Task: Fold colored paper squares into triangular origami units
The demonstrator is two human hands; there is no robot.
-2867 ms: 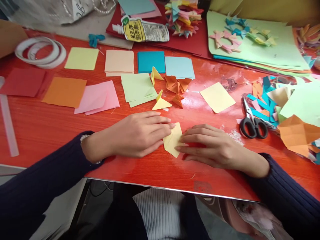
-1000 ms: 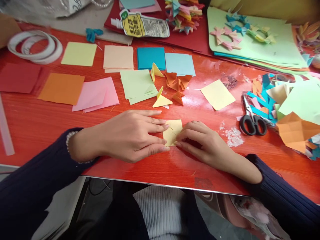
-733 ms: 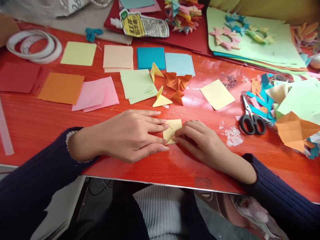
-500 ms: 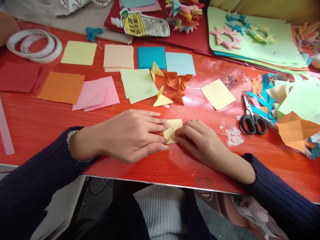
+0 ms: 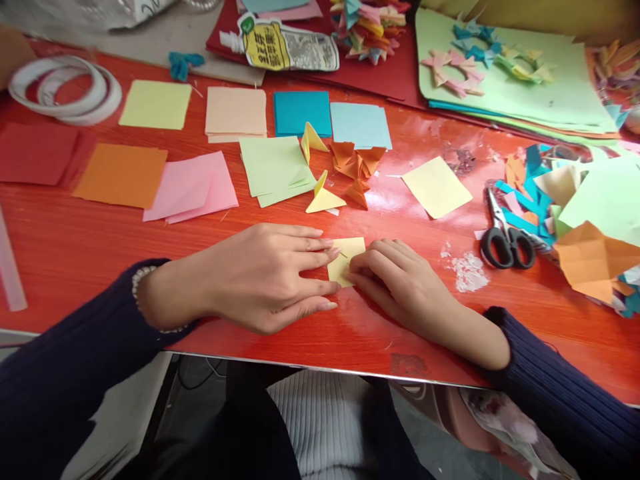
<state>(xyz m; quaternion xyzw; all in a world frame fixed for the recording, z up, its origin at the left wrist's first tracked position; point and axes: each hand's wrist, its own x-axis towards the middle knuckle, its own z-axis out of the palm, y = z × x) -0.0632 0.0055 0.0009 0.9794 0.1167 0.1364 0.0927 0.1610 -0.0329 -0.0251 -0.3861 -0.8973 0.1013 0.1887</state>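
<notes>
A small folded yellow paper [image 5: 346, 256] lies on the red table between my hands. My left hand [image 5: 265, 277] is flat with its fingers spread, and its fingertips touch the paper's left edge. At the paper's right side, my right hand [image 5: 407, 283] has its fingers curled, with thumb and forefinger pinched on the lower right corner. Just beyond are two folded yellow pieces [image 5: 325, 199] and joined orange folded pieces [image 5: 357, 170]. A pale yellow square [image 5: 437, 187] rests farther right.
Paper stacks, including green [image 5: 275, 167], pink [image 5: 193, 187] and orange [image 5: 120, 175], lie beyond my left hand. Black-handled scissors [image 5: 505, 243] and paper scraps [image 5: 595, 257] are at the right. Tape rolls [image 5: 107, 97] sit at the far left; a glue pouch [image 5: 290, 45] lies at the back.
My left hand has shifted slightly toward the table's front edge, its fingers spread a little wider. My right hand and the small yellow paper look nearly unchanged.
</notes>
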